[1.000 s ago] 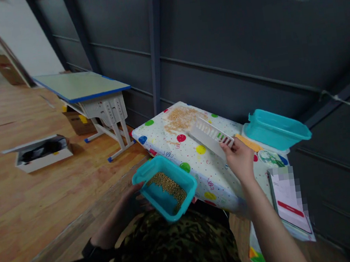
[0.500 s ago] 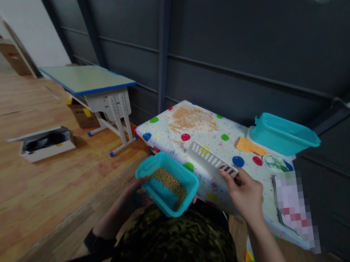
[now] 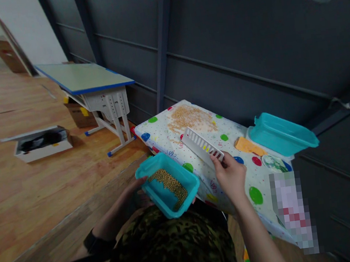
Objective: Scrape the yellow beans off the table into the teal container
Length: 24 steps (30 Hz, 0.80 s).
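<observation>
My left hand (image 3: pixel 134 192) grips a teal plastic tub (image 3: pixel 168 185) from below, just off the near edge of the table (image 3: pixel 162 133). The tub is tilted and holds a heap of small tan beans (image 3: pixel 170 184). My right hand (image 3: pixel 230 176) is closed on one end of a white slotted plastic piece (image 3: pixel 200 146), which slants over the dotted tablecloth toward a loose pile of the same beans (image 3: pixel 188 118) at the table's far end.
A second teal tub (image 3: pixel 282 133) stands at the table's right end beside an orange card (image 3: pixel 248 146) and a round sticker (image 3: pixel 275 163). A blue-edged desk (image 3: pixel 84 77) and an open white box (image 3: pixel 40 142) sit on the wooden floor to the left. A dark wall runs behind.
My right hand with the slotted piece came back from the bean pile toward me, then shifted a little left and forward. The left hand and tub have barely moved.
</observation>
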Each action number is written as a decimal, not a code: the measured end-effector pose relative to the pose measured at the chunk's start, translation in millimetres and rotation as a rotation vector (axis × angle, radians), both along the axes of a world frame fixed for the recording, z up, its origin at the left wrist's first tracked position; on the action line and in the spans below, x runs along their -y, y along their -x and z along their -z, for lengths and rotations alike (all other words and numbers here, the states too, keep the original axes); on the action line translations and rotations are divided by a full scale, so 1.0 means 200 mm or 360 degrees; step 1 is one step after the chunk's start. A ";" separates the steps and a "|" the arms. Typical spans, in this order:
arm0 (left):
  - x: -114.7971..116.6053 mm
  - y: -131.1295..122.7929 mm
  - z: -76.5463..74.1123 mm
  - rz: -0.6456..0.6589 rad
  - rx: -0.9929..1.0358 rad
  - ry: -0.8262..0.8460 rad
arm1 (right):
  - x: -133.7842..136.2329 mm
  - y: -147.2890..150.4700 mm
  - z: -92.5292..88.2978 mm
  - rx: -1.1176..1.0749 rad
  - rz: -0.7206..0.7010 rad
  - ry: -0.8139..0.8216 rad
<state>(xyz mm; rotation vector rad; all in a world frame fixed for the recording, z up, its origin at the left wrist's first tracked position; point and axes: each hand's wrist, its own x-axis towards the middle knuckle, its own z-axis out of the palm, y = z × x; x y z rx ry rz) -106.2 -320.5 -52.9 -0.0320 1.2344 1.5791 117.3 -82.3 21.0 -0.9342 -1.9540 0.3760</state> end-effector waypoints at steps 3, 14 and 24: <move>0.00 0.01 0.01 0.0006 0.0015 0.0019 | -0.05 0.05 0.02 0.0082 -0.0058 -0.0054; -0.01 0.06 0.10 -0.0049 -0.0065 0.0007 | 0.04 -0.08 0.04 0.0004 -0.0237 -0.0087; 0.00 0.04 0.05 -0.0115 -0.0137 0.0005 | 0.02 -0.01 0.03 -0.0178 -0.0169 0.0001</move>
